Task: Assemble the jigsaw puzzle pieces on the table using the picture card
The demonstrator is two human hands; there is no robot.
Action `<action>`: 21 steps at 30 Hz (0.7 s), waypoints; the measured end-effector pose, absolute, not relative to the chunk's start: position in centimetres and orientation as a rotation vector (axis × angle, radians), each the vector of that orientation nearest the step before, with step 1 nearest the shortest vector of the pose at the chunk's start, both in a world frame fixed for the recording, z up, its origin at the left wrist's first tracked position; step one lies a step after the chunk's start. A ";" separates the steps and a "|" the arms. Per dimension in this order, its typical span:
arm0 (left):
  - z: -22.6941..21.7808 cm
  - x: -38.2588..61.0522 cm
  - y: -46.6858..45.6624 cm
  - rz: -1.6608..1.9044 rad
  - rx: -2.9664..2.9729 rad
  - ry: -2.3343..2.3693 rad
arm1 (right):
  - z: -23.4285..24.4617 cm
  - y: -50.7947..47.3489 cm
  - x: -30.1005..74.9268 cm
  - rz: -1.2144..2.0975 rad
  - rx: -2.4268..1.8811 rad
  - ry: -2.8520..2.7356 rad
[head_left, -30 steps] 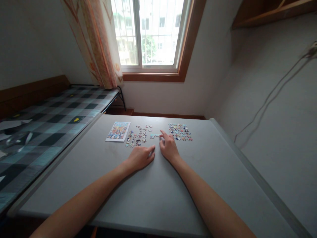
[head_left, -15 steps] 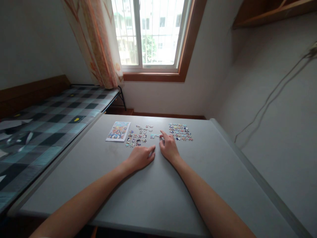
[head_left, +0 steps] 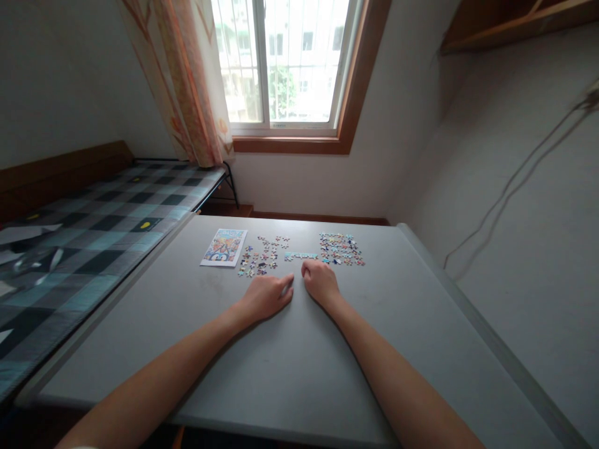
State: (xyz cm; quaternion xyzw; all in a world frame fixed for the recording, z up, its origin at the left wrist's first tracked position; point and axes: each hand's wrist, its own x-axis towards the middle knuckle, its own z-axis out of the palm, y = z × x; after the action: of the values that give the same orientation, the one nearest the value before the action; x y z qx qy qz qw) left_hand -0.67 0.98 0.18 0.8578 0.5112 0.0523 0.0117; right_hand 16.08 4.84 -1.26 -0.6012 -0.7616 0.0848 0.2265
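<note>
On the grey table (head_left: 290, 368), a short joined row of light-blue puzzle pieces (head_left: 300, 255) lies just beyond my hands. My right hand (head_left: 321, 283) rests on the table a little short of that row, fingers curled under into a loose fist. My left hand (head_left: 266, 296) lies beside it, palm down, fingers together and bent, one finger pointing toward the right hand. A loose group of pieces (head_left: 262, 255) sits left of the row, and a denser pile of pieces (head_left: 340, 249) sits to its right. Nothing shows in either hand.
A printed reference picture (head_left: 223, 247) lies at the far left of the pieces. A bed with a checked cover (head_left: 93, 231) runs along the table's left edge. A window and curtain stand behind; a wall with a hanging cable is on the right.
My right hand has pulled back from the blue row and curled its fingers in; its forefinger was stretched out touching the row before. The left hand has stayed put.
</note>
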 end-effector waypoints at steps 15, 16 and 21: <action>0.1 -0.6 1.0 0.160 2.676 1.601 | -1.3 4.9 16.0 0.146 -1.676 -2.205; 0.1 -0.6 1.0 0.164 2.673 1.599 | -1.3 4.9 16.0 0.146 -1.676 -2.207; 0.3 -0.6 1.0 0.176 2.639 1.601 | -1.3 5.0 16.1 0.156 -1.678 -2.211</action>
State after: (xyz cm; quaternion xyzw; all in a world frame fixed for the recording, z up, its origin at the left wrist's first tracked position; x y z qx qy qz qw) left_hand -0.59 0.95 0.26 0.8533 0.5178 0.0569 0.0251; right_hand 16.07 4.98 -1.29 -0.5937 -0.7824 0.0551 0.1798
